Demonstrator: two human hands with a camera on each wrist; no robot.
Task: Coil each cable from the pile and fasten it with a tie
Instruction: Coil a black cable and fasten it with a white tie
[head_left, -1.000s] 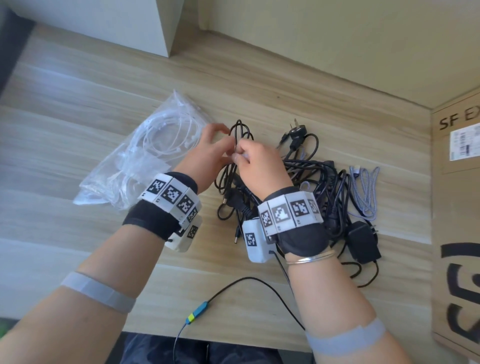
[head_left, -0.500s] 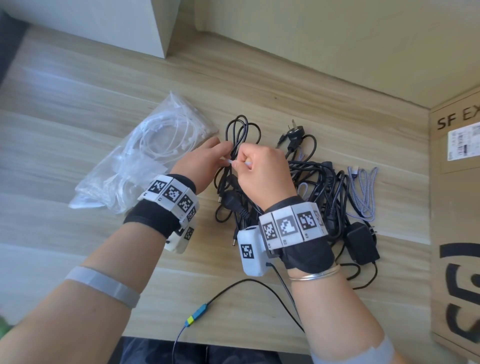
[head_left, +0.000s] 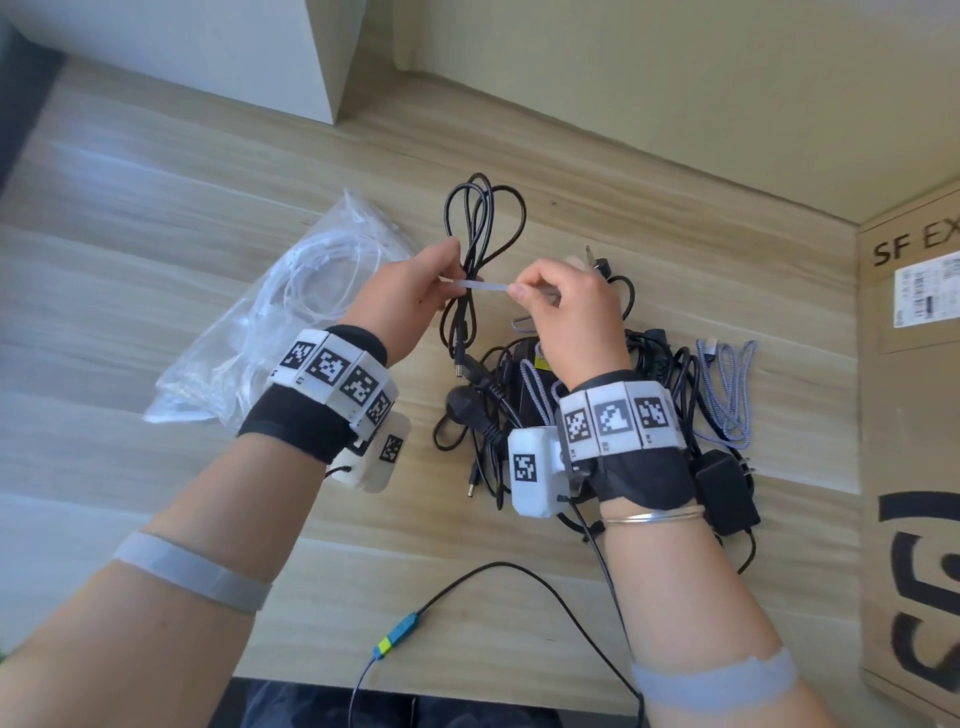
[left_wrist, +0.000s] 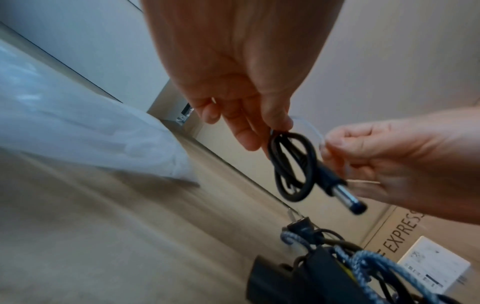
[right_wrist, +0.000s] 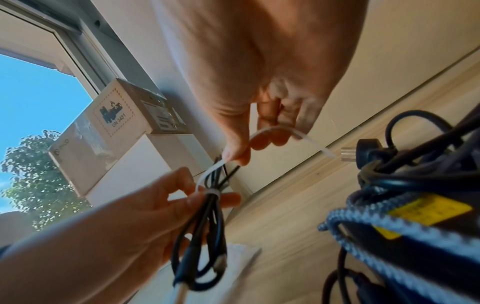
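Observation:
A thin black cable (head_left: 480, 244) is coiled into long loops and held above the table. My left hand (head_left: 410, 304) pinches the coil at its waist, where a white zip tie (head_left: 483, 285) wraps it. My right hand (head_left: 563, 306) pinches the tie's free tail and holds it stretched out to the right. In the right wrist view the tie (right_wrist: 211, 192) circles the bundle and its tail curves up through my right fingers. In the left wrist view the cable's barrel plug (left_wrist: 342, 195) hangs below the loops. The pile of black cables (head_left: 524, 405) lies under my right wrist.
A clear bag of white ties or cables (head_left: 291, 312) lies left of my hands. A grey braided cable (head_left: 727, 384) and a black power adapter (head_left: 727, 491) lie at the pile's right. A cardboard box (head_left: 914, 415) stands at the right edge, a white box (head_left: 208, 47) at the back.
Both hands rose from the pile with the coil. My right hand drew away to the right, pulling the tie's tail out straight between the hands.

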